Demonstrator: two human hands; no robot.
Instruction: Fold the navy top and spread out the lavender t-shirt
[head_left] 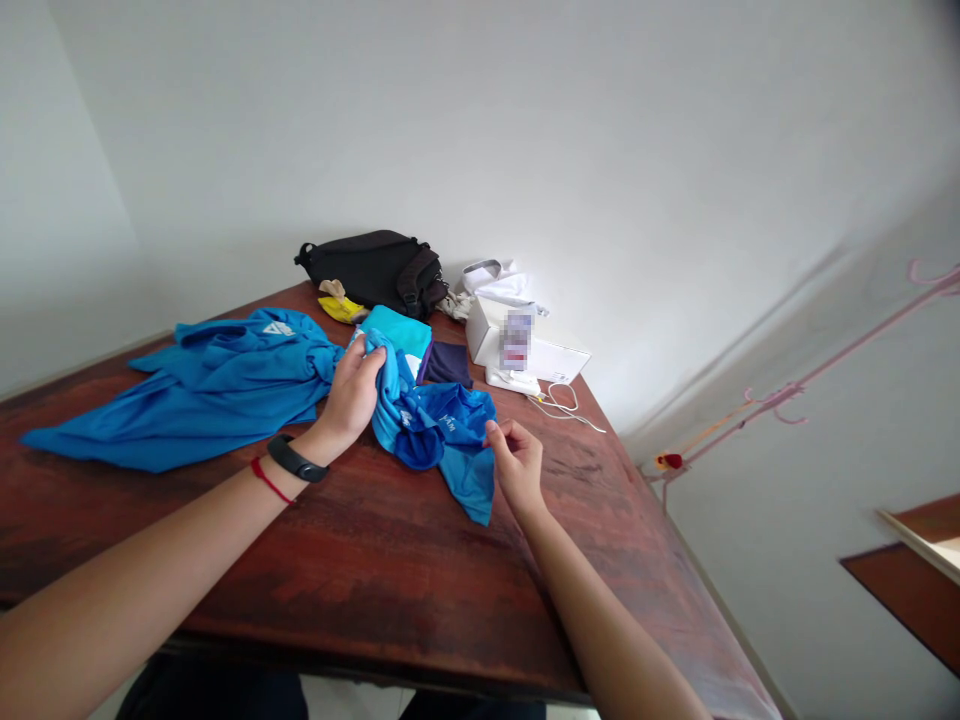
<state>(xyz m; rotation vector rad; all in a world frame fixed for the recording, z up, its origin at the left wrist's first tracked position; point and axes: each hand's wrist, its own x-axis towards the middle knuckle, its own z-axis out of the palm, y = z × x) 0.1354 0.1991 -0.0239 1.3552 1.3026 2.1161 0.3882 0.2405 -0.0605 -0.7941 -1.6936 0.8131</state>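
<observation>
My left hand (352, 392) grips a bunched part of a bright blue shirt (442, 430) lying in the middle of the wooden table (375, 560). My right hand (517, 465) pinches that shirt's right edge between thumb and fingertips. Just left of my left hand, a second blue shirt (225, 385) lies spread flat with its printed logo uppermost. Behind the bunched cloth are a folded teal cloth (397, 332) and a folded dark navy cloth (446, 365). A black band (298, 458) and a red string (270, 480) circle my left wrist.
A black bag (367, 270) and a yellow cloth (341, 310) sit at the table's far end. Beside them are a white box (525, 340) and a white cable (562, 405). The table's right edge meets a white wall with pink hooks (780, 400).
</observation>
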